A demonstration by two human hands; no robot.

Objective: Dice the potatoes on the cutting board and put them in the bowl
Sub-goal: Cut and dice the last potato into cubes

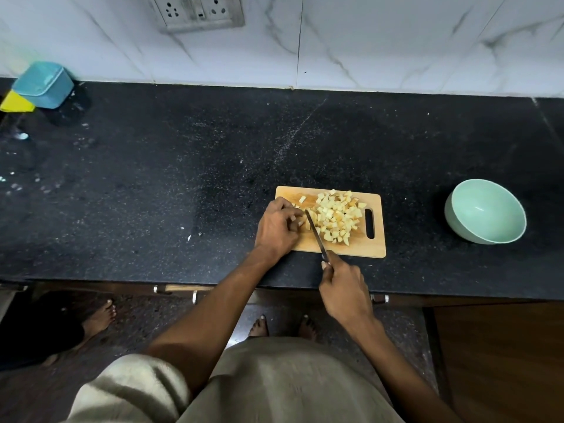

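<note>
1 dark speckled surface (152,178) carries everything, running left to right under a marbled white wall (396,41) with a socket plate (198,12). a teal box (44,84) with a yellow piece (13,102) beside it sits far off at the left back corner.

the pale green bowl (485,211) stands to the right of the wooden cutting board (360,250), well apart from it, with bare surface between. it looks empty as far as its inside shows. the board's long axis runs left to right, its handle slot at the end facing the bowl.

the heap of diced potatoes (334,218) covers the middle and right of the board. on the left part, the left hand (276,227) curls its fingers over a last uncut bit of potato, mostly hidden beneath them, so its size cannot be told.

the right hand (343,290) is wrapped round the handle of the knife (314,235), just off the board's near edge. the blade slants up and leftward across the board, its tip just beside the left hand's fingers, lying between those fingers and the heap.

judging from this, dicing is almost finished and nothing has gone to the bowl yet. the transfer turns on 1 fact: the bowl lies on the right hand's side, so the heap must travel rightward, past the board's slotted end.
</note>
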